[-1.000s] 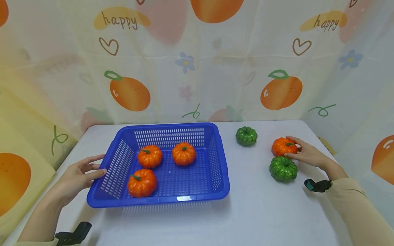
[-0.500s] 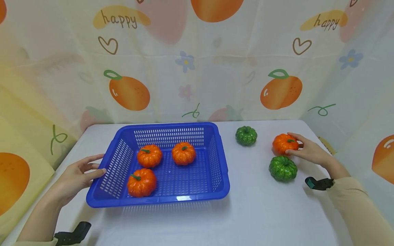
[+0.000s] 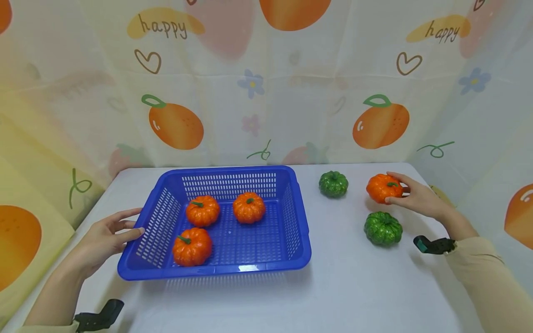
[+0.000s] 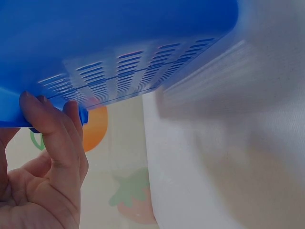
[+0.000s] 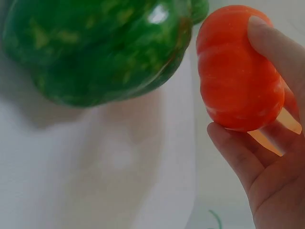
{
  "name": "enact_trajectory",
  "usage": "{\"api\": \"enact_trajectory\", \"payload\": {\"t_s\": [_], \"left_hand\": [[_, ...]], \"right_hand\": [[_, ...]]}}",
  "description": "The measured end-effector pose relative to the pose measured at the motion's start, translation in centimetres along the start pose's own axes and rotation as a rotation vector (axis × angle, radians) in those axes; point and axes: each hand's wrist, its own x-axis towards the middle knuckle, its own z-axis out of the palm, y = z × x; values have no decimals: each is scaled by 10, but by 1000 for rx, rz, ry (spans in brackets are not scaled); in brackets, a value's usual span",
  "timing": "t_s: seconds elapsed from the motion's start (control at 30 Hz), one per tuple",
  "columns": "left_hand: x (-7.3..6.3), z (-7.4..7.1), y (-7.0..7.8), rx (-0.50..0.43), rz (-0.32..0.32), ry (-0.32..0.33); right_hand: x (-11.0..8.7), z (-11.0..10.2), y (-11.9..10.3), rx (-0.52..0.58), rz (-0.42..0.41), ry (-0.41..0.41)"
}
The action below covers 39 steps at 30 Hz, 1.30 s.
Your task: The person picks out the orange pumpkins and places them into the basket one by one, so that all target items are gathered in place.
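My right hand (image 3: 420,199) holds an orange toy pumpkin (image 3: 381,188) between thumb and fingers, lifted a little off the table at the right. The right wrist view shows the pumpkin (image 5: 240,71) pinched from both sides. Just below it in the head view sits a green pumpkin (image 3: 383,228), apart from the hand. My left hand (image 3: 102,236) grips the left rim of a blue plastic basket (image 3: 301,231), thumb on top. In the left wrist view, fingers (image 4: 52,121) bend against the basket's outside (image 4: 119,67). Three orange pumpkins (image 3: 249,207) lie inside the basket.
A second green pumpkin (image 3: 333,184) stands near the back of the white table (image 3: 350,286), right of the basket. Behind the table hangs a fruit-printed cloth (image 3: 291,120). A dark device (image 3: 433,245) is strapped at the right wrist, another (image 3: 100,315) at the left.
The orange pumpkin has risen off the table in my right hand, away from the green one near it. My left hand and the basket have stayed in place.
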Motion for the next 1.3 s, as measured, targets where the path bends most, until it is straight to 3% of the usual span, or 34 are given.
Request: {"api": "enact_trajectory", "payload": {"t_s": [0.57,1.3], "left_hand": [[0,1,-1,13,-11,-1],[0,0,-1,3,-7,-2]], "right_hand": [[4,-1,-32,-9,-90,-12],[12,5,-62,-34,-282,-8]]}}
